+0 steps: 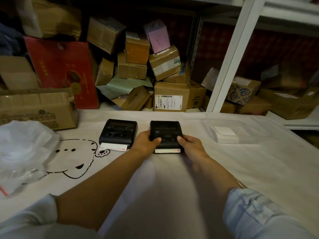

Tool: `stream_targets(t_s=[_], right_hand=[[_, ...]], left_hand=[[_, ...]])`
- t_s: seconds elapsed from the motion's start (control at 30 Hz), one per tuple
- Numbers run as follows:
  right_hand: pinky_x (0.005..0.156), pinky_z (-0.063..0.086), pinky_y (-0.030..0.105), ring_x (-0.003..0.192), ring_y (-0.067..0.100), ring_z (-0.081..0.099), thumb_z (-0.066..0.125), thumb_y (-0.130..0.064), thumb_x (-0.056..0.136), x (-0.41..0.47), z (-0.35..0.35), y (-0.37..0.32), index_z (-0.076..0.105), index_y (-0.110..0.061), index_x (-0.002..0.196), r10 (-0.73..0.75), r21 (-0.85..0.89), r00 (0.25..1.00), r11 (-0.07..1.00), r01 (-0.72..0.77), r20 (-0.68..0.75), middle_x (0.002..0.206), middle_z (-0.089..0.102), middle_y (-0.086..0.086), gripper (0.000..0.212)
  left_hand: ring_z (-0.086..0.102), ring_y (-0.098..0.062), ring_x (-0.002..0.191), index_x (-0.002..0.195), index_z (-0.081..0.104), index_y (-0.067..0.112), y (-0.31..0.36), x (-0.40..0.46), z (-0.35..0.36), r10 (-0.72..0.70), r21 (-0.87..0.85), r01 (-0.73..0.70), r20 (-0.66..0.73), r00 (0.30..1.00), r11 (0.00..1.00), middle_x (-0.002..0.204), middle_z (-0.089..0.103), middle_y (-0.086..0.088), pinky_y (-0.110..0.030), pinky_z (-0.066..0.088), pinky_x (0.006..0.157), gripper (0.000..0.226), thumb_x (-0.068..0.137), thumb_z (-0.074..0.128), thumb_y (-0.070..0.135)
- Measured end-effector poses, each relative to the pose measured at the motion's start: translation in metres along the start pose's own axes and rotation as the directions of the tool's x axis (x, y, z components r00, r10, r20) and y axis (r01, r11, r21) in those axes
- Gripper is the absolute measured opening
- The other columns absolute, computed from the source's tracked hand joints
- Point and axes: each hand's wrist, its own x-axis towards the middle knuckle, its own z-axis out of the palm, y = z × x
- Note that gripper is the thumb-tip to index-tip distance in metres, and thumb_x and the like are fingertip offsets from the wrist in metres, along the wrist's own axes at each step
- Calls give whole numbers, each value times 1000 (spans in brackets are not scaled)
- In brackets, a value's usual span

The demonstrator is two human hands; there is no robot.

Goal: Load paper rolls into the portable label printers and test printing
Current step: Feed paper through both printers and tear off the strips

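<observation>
Two black label printers sit side by side on the white cloth (pixel 172 178). Left hand (pixel 146 141) and right hand (pixel 190 144) grip the right printer (pixel 165 133) by its sides, thumbs curled on top; label paper (pixel 168 150) pokes from its front. Left printer (pixel 118 131) untouched, its paper strip (pixel 114 147) out too.
</observation>
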Motion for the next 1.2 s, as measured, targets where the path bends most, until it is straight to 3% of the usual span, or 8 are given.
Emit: stream_targets(t_s=[0.27, 0.53, 0.63, 0.77, 0.93, 1.03, 1.13, 1.2], right_hand=[[80, 46, 19, 103, 12, 59, 70, -14, 85, 1, -5, 14, 58, -19, 128, -149, -92, 986, 984, 155, 72, 115, 64, -5, 45], [90, 51, 33, 101, 18, 60, 50, -56, 89, 6, 9, 5, 66, -18, 117, -256, -273, 961, 936, 220, -105, 109, 67, 1, 50], [91, 49, 32, 100, 18, 60, 35, -57, 94, 5, 10, 0, 66, -18, 110, -260, -235, 957, 945, 225, -130, 105, 66, 0, 52], [94, 33, 26, 101, 11, 48, 27, -38, 103, 9, 10, -10, 59, -20, 125, -213, -111, 960, 974, 196, -182, 115, 56, -5, 42], [111, 34, 37, 132, 23, 43, 44, -10, 98, 24, 15, -14, 36, -25, 146, -245, -360, 960, 915, 183, -135, 144, 47, 3, 51], [103, 39, 31, 124, 21, 48, 50, -11, 96, 28, 14, -14, 53, -23, 135, -396, -653, 915, 713, 257, -72, 136, 55, 2, 41], [98, 40, 28, 121, 17, 46, 49, -17, 97, 32, 19, -18, 59, -26, 129, -584, -822, 796, 368, 434, 158, 132, 58, -4, 35], [98, 42, 34, 122, 21, 47, 47, -19, 97, 38, 24, -26, 56, -25, 131, -514, -839, 790, 221, 498, 334, 133, 57, 0, 36]], left_hand=[[48, -24, 129, 135, 47, 13, -11, -4, 1, 89, 90, -87, -16, 996, 992, 134, 56, -7, -39, 37, 107, 50, 88, 63, 13], [57, -14, 89, 97, 66, 14, 0, 9, -14, 222, 296, -163, -178, 959, 941, 89, 62, -2, -28, 42, 79, 36, 93, 49, 45], [48, -13, 63, 65, 54, 13, 3, 15, -17, 188, 110, -165, -249, 950, 980, 63, 51, -2, -34, 44, 73, 47, 91, 46, 51], [51, -12, 89, 89, 65, 15, 11, 21, -18, 55, -238, -121, -268, 962, 964, 90, 53, 5, -31, 39, 90, 54, 97, 27, 52], [60, -14, 97, 99, 64, 17, 21, 32, -16, -81, -622, -24, -140, 987, 782, 105, 63, -3, -31, 49, 88, 33, 100, 35, 32], [55, -20, 107, 114, 59, 15, 26, 35, -15, -128, -654, -9, -161, 979, 756, 113, 58, -6, -34, 51, 91, 24, 97, 43, 14], [57, -26, 94, 103, 58, 19, 16, 38, -15, -26, -316, -66, -278, 960, 946, 112, 59, -12, -37, 53, 86, 26, 95, 39, 3], [60, -32, 96, 97, 57, 22, 7, 39, -18, 29, -110, -60, -268, 963, 992, 109, 61, -14, -42, 53, 90, 26, 93, 41, 2]])
